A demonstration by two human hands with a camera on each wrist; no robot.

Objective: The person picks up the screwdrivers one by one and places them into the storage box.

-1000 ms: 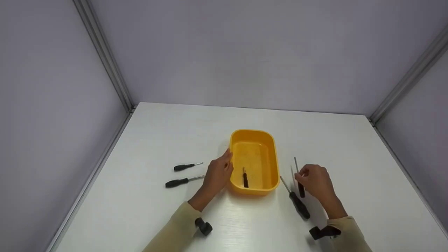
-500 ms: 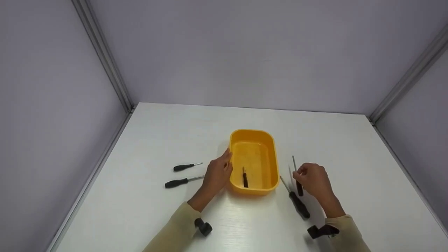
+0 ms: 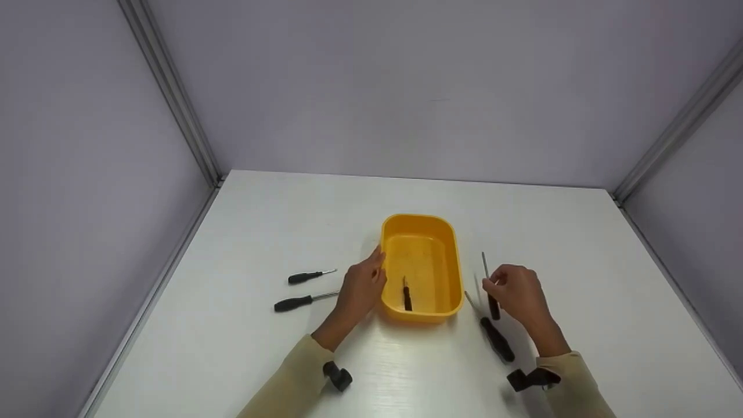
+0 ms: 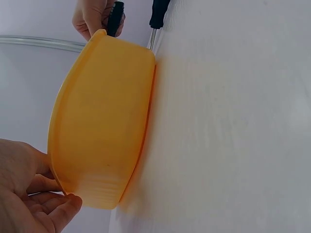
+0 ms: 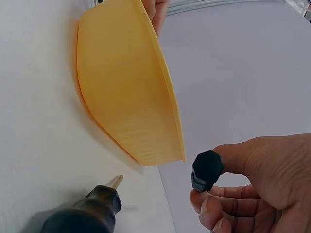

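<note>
Right grip [image 3: 516, 293] pinches screwdriver [image 3: 489, 287]; left grip [image 3: 361, 287] open against yellow tub [image 3: 450, 261].
Screwdriver handle partly hidden by fingers; white table [image 3: 278, 220], grey walls.

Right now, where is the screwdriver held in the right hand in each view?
Head: screwdriver right of centre, pinched by the right hand, shaft pointing away, just right of the yellow tub.
Left wrist: top edge, its black handle in the fingers beyond the tub's far rim.
Right wrist: lower right, handle end-on at the fingertips.
Shared landmark: the yellow tub, seen in all three.
</note>
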